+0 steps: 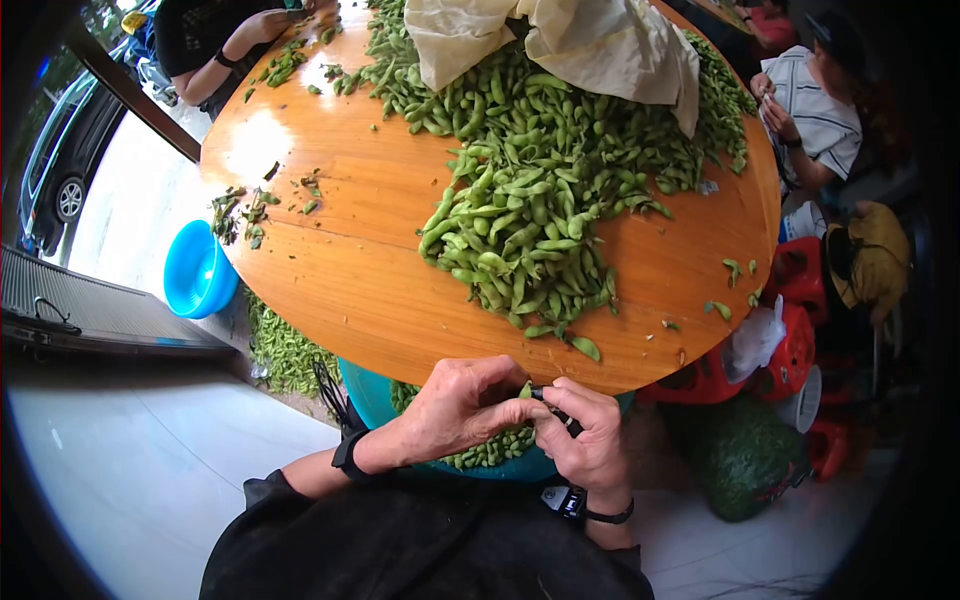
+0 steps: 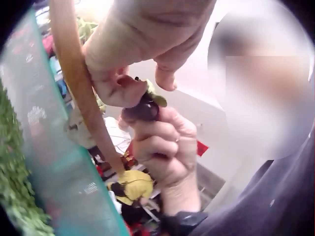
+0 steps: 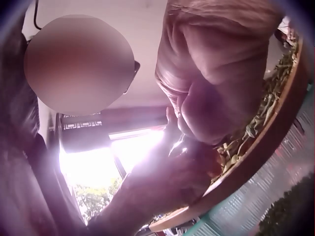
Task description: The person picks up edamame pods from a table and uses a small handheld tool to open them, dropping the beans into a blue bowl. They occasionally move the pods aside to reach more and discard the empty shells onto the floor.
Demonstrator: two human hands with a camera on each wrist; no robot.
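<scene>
Both hands meet just over the front edge of the round wooden table (image 1: 380, 270). My left hand (image 1: 465, 405) pinches a green soybean pod (image 1: 526, 391) between thumb and forefinger. Fingers of my right hand (image 1: 590, 435) curl round a small black tool (image 2: 147, 109), whose end is right at the pod; its working part is mostly hidden. In the left wrist view the pod (image 2: 160, 101) pokes out beside the tool. A large heap of green pods (image 1: 530, 200) covers the middle and back of the table. Under my hands stands a teal basin (image 1: 365, 395) with more pods inside.
A pale cloth (image 1: 610, 65) lies over the heap's back. Leaf scraps (image 1: 245, 215) are at the table's left, near a blue basin (image 1: 200, 270). Red stools (image 1: 795, 345) and a full green net bag (image 1: 745, 455) stand right. Other people sit across the table.
</scene>
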